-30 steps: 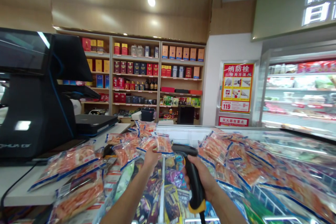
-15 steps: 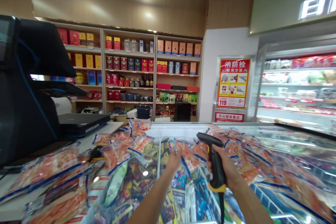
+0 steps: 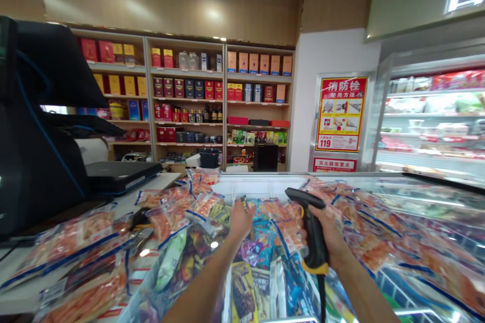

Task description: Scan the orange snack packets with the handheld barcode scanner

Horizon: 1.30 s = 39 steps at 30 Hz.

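My right hand (image 3: pixel 326 229) is wrapped round the handle of a black and yellow barcode scanner (image 3: pixel 315 232). The scanner stands upright, its head pointing left, its cable hanging down. My left hand (image 3: pixel 241 219) reaches over the freezer, thumb and fingers apart, beside a dark-and-yellow ice cream packet (image 3: pixel 243 203); whether it touches the packet I cannot tell. Between my hands lie clear bags of orange-pink food (image 3: pixel 290 232) with blue edges. Below them are colourful packets, among them a yellow one with a dark picture (image 3: pixel 243 290) and a purple one (image 3: pixel 252 251).
A black checkout machine (image 3: pixel 41 126) and more bagged food (image 3: pixel 85 234) occupy the left counter. Bags also lie across the glass freezer top (image 3: pixel 428 212) at right. Behind stand shelves of boxes (image 3: pixel 185 96), a red and yellow poster (image 3: pixel 342 113) and a lit chiller (image 3: pixel 435 121).
My left hand has moved left, away from the bagged food and towards the dark-and-yellow packet. The scanner stays in my right hand, nearly in place. The view has shifted slightly.
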Available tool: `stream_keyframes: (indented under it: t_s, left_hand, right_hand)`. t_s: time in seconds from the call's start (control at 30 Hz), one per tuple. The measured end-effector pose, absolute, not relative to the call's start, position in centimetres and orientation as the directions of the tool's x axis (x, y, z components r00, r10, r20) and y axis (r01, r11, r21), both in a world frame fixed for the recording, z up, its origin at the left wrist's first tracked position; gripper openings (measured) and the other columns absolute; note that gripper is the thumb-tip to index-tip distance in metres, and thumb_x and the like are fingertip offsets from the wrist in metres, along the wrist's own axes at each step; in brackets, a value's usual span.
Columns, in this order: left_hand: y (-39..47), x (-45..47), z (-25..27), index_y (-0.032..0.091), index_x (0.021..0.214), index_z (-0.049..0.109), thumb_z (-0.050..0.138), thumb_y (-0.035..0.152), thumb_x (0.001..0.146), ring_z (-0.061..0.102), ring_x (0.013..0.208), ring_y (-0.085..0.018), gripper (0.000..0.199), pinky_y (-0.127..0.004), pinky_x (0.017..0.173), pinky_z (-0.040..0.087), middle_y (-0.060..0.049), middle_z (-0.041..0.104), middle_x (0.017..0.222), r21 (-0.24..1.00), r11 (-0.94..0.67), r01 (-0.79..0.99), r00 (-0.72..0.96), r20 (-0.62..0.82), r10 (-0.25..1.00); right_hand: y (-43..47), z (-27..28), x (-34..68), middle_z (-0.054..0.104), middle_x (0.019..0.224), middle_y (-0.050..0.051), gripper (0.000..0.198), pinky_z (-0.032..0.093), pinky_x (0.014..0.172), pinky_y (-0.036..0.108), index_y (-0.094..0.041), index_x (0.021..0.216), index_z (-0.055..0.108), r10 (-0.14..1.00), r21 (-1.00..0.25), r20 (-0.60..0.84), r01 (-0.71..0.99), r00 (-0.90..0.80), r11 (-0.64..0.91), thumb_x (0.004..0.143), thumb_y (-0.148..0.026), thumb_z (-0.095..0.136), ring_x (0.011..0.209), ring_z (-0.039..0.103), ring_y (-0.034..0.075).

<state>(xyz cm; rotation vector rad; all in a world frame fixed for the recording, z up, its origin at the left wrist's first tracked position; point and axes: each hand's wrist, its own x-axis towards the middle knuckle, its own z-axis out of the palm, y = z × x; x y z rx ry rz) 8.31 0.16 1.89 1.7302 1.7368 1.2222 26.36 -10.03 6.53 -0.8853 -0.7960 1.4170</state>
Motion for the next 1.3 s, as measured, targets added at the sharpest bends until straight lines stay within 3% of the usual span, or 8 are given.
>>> stream_keyframes:
  t_s: [0.1,0.23,0.4,0.57,0.67,0.87,1.03,1.3]
  left_hand:
    - [0.0,1.7,2.2,0.001,0.115,0.034,0.04,0.022,0.074,0.026,0.119,-0.024,0.047,-0.033,0.097,0.016,-0.022,0.037,0.123,0.689,-0.061,0.722,-0.265,0.357,0.896]
    - [-1.1,-3.0,1.3,0.007,0.117,0.034,0.04,0.018,0.072,0.021,0.122,-0.026,0.047,-0.039,0.097,0.014,-0.019,0.029,0.13,0.562,0.002,0.827,-0.259,0.378,0.889]
    - [-3.0,-1.6,-0.7,0.017,0.103,0.05,0.049,0.026,0.068,0.042,0.108,-0.026,0.037,-0.047,0.093,0.018,-0.011,0.054,0.111,0.465,-0.038,0.884,-0.111,0.289,0.951]
    - [-3.1,-0.8,0.1,0.019,0.109,0.046,0.043,0.024,0.074,0.046,0.104,-0.018,0.035,-0.032,0.089,0.03,-0.006,0.056,0.108,0.458,-0.022,0.889,-0.14,0.317,0.938]
    - [-1.8,-2.9,1.4,0.014,0.114,0.04,0.04,0.027,0.078,0.04,0.109,-0.02,0.038,-0.037,0.089,0.031,-0.01,0.045,0.117,0.473,0.096,0.876,-0.284,0.344,0.895]
    - [0.4,-5.6,2.2,0.015,0.105,0.046,0.045,0.03,0.077,0.053,0.087,-0.016,0.032,-0.037,0.074,0.043,-0.006,0.052,0.103,0.485,0.245,0.839,-0.381,0.205,0.901]
    - [1.4,-5.2,1.8,0.015,0.103,0.048,0.045,0.03,0.077,0.053,0.086,-0.015,0.03,-0.036,0.073,0.044,-0.006,0.053,0.101,0.472,0.318,0.822,-0.404,0.09,0.91]
    - [1.2,-5.0,1.2,0.015,0.1,0.05,0.045,0.03,0.077,0.053,0.087,-0.015,0.028,-0.036,0.073,0.044,-0.005,0.054,0.1,0.524,0.215,0.824,-0.331,0.138,0.933]
  right_hand:
    - [-9.9,6.3,24.9,0.056,0.048,-0.001,0.024,0.039,0.034,0.018,-0.015,0.065,0.052,0.999,-0.878,-0.052,-0.476,0.003,-0.044,0.068,-0.038,0.051,0.036,0.048,0.008]
    - [-9.4,5.8,22.6,0.054,0.045,-0.002,0.025,0.038,0.032,0.019,-0.015,0.061,0.051,0.997,-0.896,-0.073,-0.439,-0.012,-0.071,0.067,-0.039,0.051,0.035,0.047,0.008]
    - [-8.8,5.3,19.7,0.055,0.046,-0.001,0.024,0.039,0.032,0.02,-0.015,0.064,0.051,0.995,-0.906,-0.092,-0.413,-0.03,-0.096,0.067,-0.039,0.052,0.035,0.048,0.009]
    - [-8.7,5.3,17.8,0.052,0.042,-0.001,0.025,0.038,0.031,0.018,-0.015,0.063,0.051,0.988,-0.915,-0.136,-0.374,-0.071,-0.152,0.068,-0.039,0.05,0.036,0.048,0.009]
    - [-8.3,5.5,17.0,0.051,0.041,-0.002,0.026,0.037,0.03,0.019,-0.015,0.06,0.049,0.987,-0.924,-0.132,-0.35,-0.09,-0.155,0.068,-0.04,0.05,0.034,0.047,0.009]
    - [-6.7,5.2,15.8,0.051,0.042,-0.003,0.024,0.036,0.03,0.019,-0.017,0.062,0.047,0.984,-0.916,-0.129,-0.367,-0.12,-0.165,0.068,-0.039,0.05,0.032,0.045,0.008]
    - [-5.7,3.8,15.3,0.051,0.041,-0.001,0.032,0.035,0.031,0.018,-0.014,0.058,0.05,0.964,-0.918,-0.152,-0.33,-0.22,-0.22,0.067,-0.045,0.048,0.032,0.044,0.007]
    - [-7.5,4.3,14.8,0.055,0.049,-0.001,0.029,0.036,0.032,0.019,-0.014,0.067,0.053,0.94,-0.886,-0.15,-0.38,-0.305,-0.265,0.065,-0.043,0.052,0.034,0.046,0.007]
